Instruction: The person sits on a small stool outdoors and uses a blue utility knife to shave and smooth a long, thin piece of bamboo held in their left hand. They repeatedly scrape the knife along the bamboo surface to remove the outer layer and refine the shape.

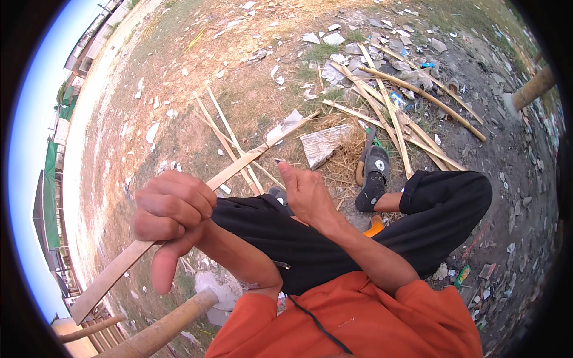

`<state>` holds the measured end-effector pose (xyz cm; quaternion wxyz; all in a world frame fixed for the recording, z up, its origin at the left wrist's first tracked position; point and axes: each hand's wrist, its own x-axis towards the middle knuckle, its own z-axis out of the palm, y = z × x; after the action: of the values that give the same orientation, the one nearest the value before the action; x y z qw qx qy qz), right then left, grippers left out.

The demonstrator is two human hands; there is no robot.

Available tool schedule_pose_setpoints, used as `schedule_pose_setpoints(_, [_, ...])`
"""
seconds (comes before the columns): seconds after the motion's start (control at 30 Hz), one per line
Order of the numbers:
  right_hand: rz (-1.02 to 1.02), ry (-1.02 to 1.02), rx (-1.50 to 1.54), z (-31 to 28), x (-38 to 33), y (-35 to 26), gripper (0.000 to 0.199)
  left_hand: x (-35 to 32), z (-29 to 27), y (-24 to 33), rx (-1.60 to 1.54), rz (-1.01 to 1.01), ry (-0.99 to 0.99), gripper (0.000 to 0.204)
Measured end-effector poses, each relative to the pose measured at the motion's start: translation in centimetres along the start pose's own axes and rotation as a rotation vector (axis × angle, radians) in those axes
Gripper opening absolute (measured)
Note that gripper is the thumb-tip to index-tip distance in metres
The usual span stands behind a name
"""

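Note:
My left hand point(173, 209) is closed round a long flat bamboo strip point(233, 169), its thumb pointing down. The strip slants from the lower left up toward the middle, its far end narrower and rougher. Just right of it my right hand point(307, 194) is closed, thumb up, close to the strip. A small dark tip shows by that thumb; what the fingers hold is hidden. Several thin bamboo strips point(225, 134) lie crossed on the ground beyond the held one.
A weathered wood block point(326, 145) sits on straw before my sandalled foot point(374, 179). More bamboo strips point(391, 113) and a round bamboo pole point(427, 95) lie at the right. An orange object point(374, 227) is by my leg. Thick poles stand lower left point(173, 319) and far right point(534, 88).

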<state>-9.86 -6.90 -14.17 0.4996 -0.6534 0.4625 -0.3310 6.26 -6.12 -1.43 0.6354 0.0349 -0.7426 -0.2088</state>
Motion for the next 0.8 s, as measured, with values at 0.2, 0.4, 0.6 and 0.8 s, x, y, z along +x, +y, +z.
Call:
schedule_pose_setpoints(0.2, [0.042, 0.038, -0.203, 0.3, 0.8, 0.4, 0.05, -0.2, -0.7, 0.0, 0.005, 0.015, 0.059, 0.062])
schedule_pose_setpoints(0.4, [0.192, 0.109, -0.348, -0.1, 2.6, 5.6, 0.052, 0.2, 0.3, 0.0, -0.033, 0.001, 0.009, 0.063])
schedule_pose_setpoints(0.6, [0.019, 0.033, -0.073, 0.0, 0.8, 1.8, 0.055, 0.9, 0.5, -0.8, -0.077, 0.025, -0.019, 0.061])
schedule_pose_setpoints(0.8, [-0.026, 0.075, -0.203, -0.3, 0.8, 1.1, 0.052, 0.6, 0.2, -0.4, -0.019, -0.005, -0.066, 0.062])
